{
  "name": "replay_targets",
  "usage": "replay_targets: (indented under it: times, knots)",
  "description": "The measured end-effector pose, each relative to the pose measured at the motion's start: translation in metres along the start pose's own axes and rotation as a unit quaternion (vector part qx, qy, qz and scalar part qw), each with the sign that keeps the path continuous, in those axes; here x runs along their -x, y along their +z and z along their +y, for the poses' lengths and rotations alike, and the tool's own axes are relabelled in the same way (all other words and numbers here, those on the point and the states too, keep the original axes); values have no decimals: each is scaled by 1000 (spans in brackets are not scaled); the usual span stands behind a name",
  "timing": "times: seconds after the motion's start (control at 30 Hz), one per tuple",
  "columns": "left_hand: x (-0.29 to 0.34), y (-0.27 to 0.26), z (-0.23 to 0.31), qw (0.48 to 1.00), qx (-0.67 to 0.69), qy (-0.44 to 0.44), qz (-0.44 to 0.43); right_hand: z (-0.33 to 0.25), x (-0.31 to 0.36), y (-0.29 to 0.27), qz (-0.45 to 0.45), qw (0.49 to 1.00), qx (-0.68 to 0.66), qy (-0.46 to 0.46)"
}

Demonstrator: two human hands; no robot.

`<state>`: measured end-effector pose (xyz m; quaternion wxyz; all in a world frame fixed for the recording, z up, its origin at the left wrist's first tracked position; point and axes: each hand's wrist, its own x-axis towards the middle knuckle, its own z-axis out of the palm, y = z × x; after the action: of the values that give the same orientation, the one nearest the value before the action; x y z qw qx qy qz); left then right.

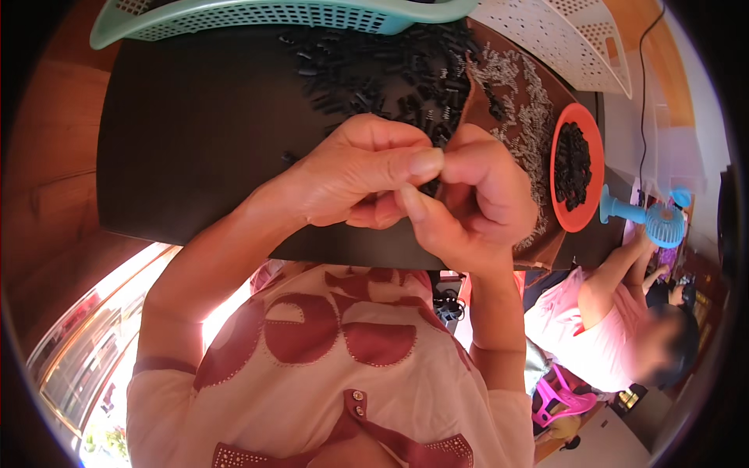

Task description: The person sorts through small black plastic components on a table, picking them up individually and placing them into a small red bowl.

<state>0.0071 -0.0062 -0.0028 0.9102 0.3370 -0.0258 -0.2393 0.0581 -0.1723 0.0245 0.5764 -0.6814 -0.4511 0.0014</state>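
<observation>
My left hand (pixel 363 168) and my right hand (pixel 485 191) meet over the near part of the dark table. Both are closed in a pinch, thumbs and fingertips almost touching. Between them a small black part (pixel 430 186) shows, mostly covered by the fingers, so its exact shape is hidden. Just beyond the hands lies a loose spread of small black tube-shaped plastic pieces (pixel 343 74). To the right, many small metal coil springs (pixel 534 97) are scattered on a brown cloth (pixel 499 43).
An orange-red bowl (pixel 558 214) of black pieces stands at the right. A teal basket (pixel 257 19) and a white perforated basket (pixel 546 39) line the far side. A blue fan (pixel 665 225) is at the right edge. Another person (pixel 581 327) sits nearby, beside a pink plastic chair (pixel 576 402).
</observation>
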Motion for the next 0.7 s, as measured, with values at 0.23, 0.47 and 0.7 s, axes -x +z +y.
replay_targets:
  times: [0.23,0.47,0.7]
  knots:
    - [3,3,-5,994,-95,53,3,-3,18,-37,63,991,119,-9]
    - [-3,11,-9,941,-248,212,88,25,75,-177,191,887,284,311]
    - [24,30,22,861,-279,377,195,44,88,-201,165,892,326,267]
